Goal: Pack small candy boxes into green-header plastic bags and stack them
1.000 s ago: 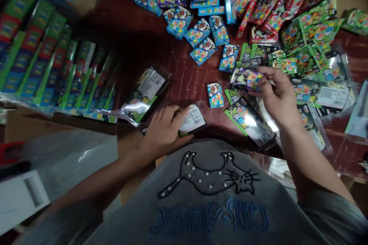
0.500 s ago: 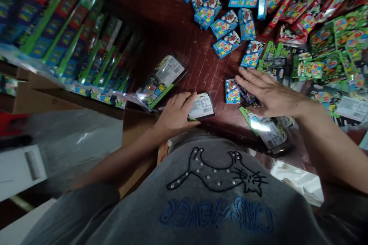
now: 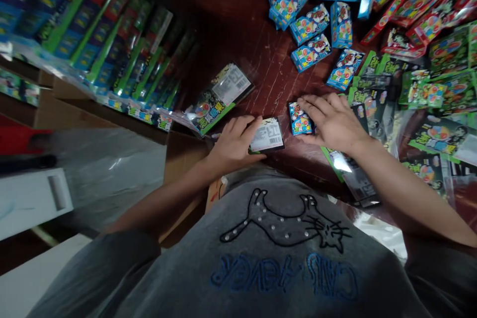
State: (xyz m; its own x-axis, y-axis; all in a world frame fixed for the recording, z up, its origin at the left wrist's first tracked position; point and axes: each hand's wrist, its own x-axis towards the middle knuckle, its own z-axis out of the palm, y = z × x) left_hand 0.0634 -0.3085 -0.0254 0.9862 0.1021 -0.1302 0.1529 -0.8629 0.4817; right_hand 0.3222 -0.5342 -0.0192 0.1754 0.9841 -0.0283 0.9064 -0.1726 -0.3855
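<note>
My left hand point(image 3: 238, 141) is closed around a clear plastic bag with a printed black card and white label point(image 3: 267, 135), near the table's front edge. My right hand point(image 3: 331, 124) grips a row of small candy boxes, the fingers along the far side and the thumb along the near side. Only the blue end box point(image 3: 300, 118) shows plainly; the rest are under the palm. Beneath my right forearm lies another clear bag with a green strip point(image 3: 345, 164). To the far left of my left hand is a further printed bag point(image 3: 223, 97).
Loose blue boxes point(image 3: 311, 52) lie scattered beyond my right hand. Red boxes point(image 3: 398, 5) and green packets point(image 3: 447, 59) heap up at the right, with flat printed bags point(image 3: 439, 136) nearer. Filled packs point(image 3: 97, 25) stand in rows at the left, over a cardboard box point(image 3: 182, 164).
My right hand has come left and closed over the small boxes, covering the purple one seen before. My left hand stays on the plastic bag. The whole view has shifted slightly.
</note>
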